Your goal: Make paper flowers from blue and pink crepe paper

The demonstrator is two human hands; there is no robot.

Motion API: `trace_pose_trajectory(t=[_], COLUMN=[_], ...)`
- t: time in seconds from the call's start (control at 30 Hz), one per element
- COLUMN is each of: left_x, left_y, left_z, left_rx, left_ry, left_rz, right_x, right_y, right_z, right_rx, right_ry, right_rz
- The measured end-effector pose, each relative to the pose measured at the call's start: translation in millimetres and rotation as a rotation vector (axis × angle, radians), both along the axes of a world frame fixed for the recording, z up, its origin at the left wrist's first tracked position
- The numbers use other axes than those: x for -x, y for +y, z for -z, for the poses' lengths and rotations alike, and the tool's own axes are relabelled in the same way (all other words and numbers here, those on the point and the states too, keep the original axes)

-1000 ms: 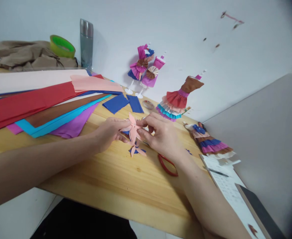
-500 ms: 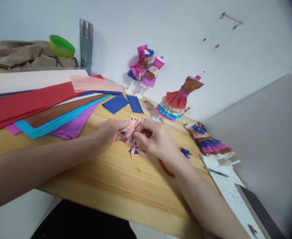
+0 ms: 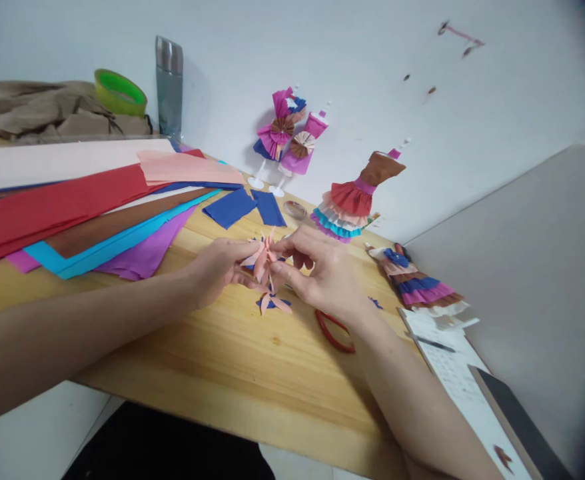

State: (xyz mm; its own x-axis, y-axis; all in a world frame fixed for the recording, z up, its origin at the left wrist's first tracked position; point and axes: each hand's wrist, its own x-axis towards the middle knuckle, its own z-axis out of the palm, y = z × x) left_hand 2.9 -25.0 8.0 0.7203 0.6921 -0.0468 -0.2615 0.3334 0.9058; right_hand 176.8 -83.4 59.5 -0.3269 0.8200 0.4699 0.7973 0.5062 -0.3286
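Observation:
Between my two hands is a paper flower point(image 3: 262, 261) with pink petals and some blue behind them. My left hand point(image 3: 216, 267) pinches it from the left, thumb on top. From the right, my right hand point(image 3: 317, 270) pinches a pink petal between thumb and forefinger. Just below, a second pink and blue paper flower point(image 3: 274, 303) lies flat on the wooden table point(image 3: 187, 353). The red handle of scissors point(image 3: 336, 333) shows beside my right wrist; the rest is hidden under that hand. A blue fringed flower point(image 3: 375, 303) is partly covered by my right arm.
Coloured crepe paper sheets point(image 3: 72, 200) fan across the left, with blue pieces point(image 3: 230, 208) and a tape roll point(image 3: 295, 210) behind. Paper-dressed mannequins point(image 3: 355, 193) stand along the wall. A bottle point(image 3: 169, 87), green tape point(image 3: 121, 92) and written sheet point(image 3: 452, 373) lie farther out.
My right hand has shifted slightly and its fingers have moved along the petals, which now stand up more. More of the red handle shows and less of the blue fringed flower.

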Motion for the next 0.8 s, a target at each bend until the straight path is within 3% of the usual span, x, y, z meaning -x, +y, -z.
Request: trace_pose_trajectory(t=[0.23,0.4,0.63,0.8], left_x=[-0.5,-2.2,-3.0,-2.6], left_y=[-2.8,-2.2,0.7,0.6], left_z=[-4.3,-0.9,3.8,3.2], left_rx=[-0.023,0.032,0.004,0.014], left_ry=[0.078,0.077,0.028,0.041], left_rz=[0.012,-0.023,0.004,-0.006], right_x=[-0.2,-0.3,3.5,1.9], right_y=[4.3,6.7,6.9,9.6], right_z=[7.4,6.2,0.2,-0.8], right_rx=[-0.015,0.029,0.297,0.388], right_ry=[-0.061,0.012,0.298,0.714], right_rz=[0.037,0.115,0.268,0.276])
